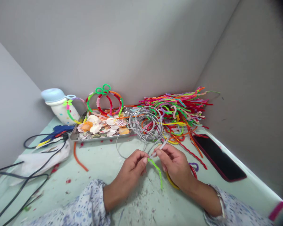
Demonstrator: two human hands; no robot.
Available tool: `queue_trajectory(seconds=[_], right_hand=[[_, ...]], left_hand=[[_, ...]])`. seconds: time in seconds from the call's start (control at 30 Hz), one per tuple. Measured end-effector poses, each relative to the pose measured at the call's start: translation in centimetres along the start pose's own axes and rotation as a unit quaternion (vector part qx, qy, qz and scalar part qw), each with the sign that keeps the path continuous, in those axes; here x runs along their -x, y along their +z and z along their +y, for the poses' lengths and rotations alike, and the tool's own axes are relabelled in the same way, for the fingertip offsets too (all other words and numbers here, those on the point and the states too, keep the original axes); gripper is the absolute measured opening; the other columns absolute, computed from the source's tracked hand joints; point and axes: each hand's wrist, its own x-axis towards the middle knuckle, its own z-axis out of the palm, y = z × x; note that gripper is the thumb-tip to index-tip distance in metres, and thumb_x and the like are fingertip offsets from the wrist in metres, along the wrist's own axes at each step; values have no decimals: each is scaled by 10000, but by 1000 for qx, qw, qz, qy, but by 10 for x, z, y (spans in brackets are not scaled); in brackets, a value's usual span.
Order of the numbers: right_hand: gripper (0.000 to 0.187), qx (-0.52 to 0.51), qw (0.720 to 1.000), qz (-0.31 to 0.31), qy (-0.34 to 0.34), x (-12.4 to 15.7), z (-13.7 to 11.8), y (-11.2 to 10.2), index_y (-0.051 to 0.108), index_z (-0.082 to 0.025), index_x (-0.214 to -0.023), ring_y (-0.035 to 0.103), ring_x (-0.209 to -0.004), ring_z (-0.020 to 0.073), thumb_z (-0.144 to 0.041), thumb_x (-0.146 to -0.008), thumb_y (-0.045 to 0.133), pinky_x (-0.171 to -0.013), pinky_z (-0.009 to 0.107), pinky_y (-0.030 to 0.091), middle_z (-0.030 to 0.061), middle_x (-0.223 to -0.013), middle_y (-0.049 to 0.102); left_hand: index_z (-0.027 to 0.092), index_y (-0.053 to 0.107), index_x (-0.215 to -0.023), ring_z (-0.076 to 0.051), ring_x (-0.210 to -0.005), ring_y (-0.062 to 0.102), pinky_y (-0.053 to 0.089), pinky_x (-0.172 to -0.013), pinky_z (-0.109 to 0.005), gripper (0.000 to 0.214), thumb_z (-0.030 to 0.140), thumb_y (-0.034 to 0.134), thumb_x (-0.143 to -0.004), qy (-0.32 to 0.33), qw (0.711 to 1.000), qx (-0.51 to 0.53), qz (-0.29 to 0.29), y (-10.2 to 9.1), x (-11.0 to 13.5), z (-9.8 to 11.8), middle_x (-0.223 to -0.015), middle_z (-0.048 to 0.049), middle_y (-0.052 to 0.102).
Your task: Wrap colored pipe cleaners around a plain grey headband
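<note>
My left hand (pixel 129 171) and my right hand (pixel 175 166) meet at the middle of the table, both pinched. Between their fingertips runs a green pipe cleaner (pixel 158 172), whose free end hangs down toward me. My right hand also grips the end of a thin grey headband (pixel 161 147) that curves back toward a pile of grey headbands (pixel 145 124). Under my right wrist lie a yellow and a red ring (pixel 173 183).
A metal tray of seashells (pixel 101 127) stands behind, with pipe-cleaner-wrapped headbands (pixel 106 100) propped on it. A heap of coloured pipe cleaners (pixel 179 110) lies back right. A dark phone (pixel 218 157) is at right. A blue glue gun (pixel 58 130), black cables (pixel 25 179) and a white bottle (pixel 58 106) are at left.
</note>
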Motion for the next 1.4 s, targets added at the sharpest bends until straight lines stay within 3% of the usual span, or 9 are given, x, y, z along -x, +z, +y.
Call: queue_trajectory(seconds=[0.23,0.5,0.73,0.9,1.13,1.4], right_hand=[[237,-16,1000,4,11,-1,0,1,616,-182,-816,403,-439,67,-403,-899,606,-408,180,337,-58,-584,493],[232,-29,999,-13,15,0,1,2,623,-180,-845,409,-429,68,-405,-901,605,-407,177,335,-68,-546,482],[258,-23,1000,10,13,-2,-8,3,606,-185,-816,429,-422,94,-435,-878,609,-428,208,366,-72,-497,466],[254,-40,999,28,-1,-2,-9,4,588,-190,-812,477,-464,110,-434,-878,607,-491,225,410,-61,-505,514],[241,-58,998,21,-24,-1,-6,5,575,-189,-831,503,-491,116,-422,-893,592,-522,231,418,-54,-527,547],[223,7,997,-78,9,-1,3,6,635,-168,-877,526,-579,122,-386,-892,589,-561,237,429,-26,-656,577]], left_hand=[[163,570,-886,-118,-619,436,355,-590,-243,145,302,535,-903,-8,1000,1,6,1,-2,5,-683,37,489],[170,543,-837,-109,-595,393,321,-575,-238,162,289,486,-930,7,1000,-7,2,1,1,3,-656,46,450],[156,572,-891,-115,-581,437,343,-579,-243,189,335,517,-916,-16,998,62,-18,0,-2,5,-634,29,509],[139,598,-945,-123,-539,475,347,-543,-244,272,386,490,-904,-46,993,103,19,-1,-7,6,-585,8,551],[161,560,-770,-90,-465,399,313,-476,-221,171,318,619,-801,-30,995,74,55,1,-8,2,-530,63,472],[179,515,-758,-85,-441,365,282,-462,-215,206,353,556,-860,-18,994,60,84,0,-10,-4,-511,76,445]])
